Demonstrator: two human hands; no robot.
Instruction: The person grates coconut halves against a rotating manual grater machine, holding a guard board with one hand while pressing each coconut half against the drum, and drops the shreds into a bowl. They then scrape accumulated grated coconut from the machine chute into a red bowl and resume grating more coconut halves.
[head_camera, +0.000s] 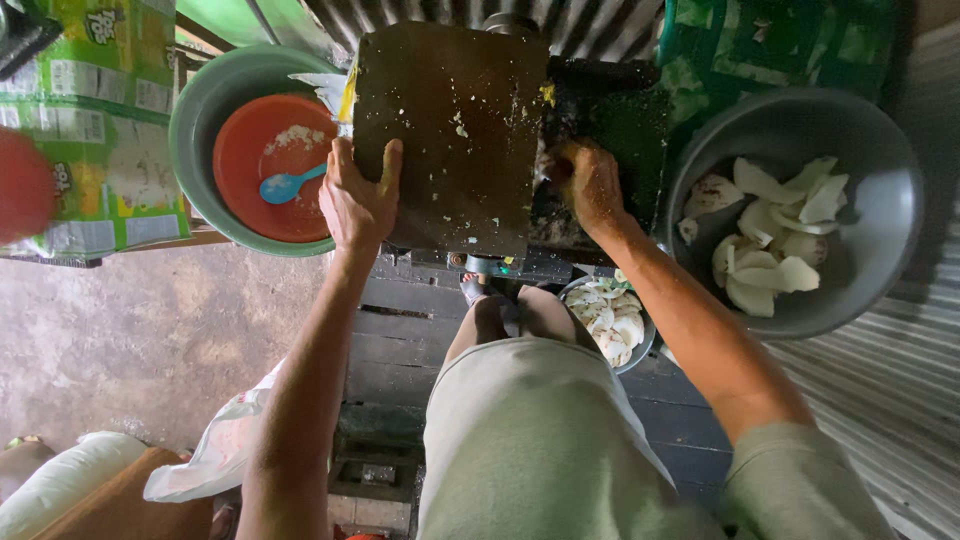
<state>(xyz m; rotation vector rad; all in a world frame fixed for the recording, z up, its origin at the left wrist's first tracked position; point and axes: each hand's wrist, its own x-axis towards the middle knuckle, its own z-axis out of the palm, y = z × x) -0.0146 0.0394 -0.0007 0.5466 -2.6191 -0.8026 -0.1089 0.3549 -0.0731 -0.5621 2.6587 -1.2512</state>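
Note:
A dark metal box-shaped machine, speckled with white shreds, stands in front of me. My left hand rests flat on its left edge, fingers spread over the cover. My right hand is closed around a piece of white coconut flesh, pressing it against the machine's right side; the piece is mostly hidden by my fingers. A big grey basin at the right holds several white coconut pieces. A small metal bowl of coconut pieces sits below the machine, by my knee.
At the left, a green basin holds an orange bowl with a blue spoon and some white shreds. Green cartons stand at the far left. Corrugated metal sheeting lies at the right, dark planks underfoot.

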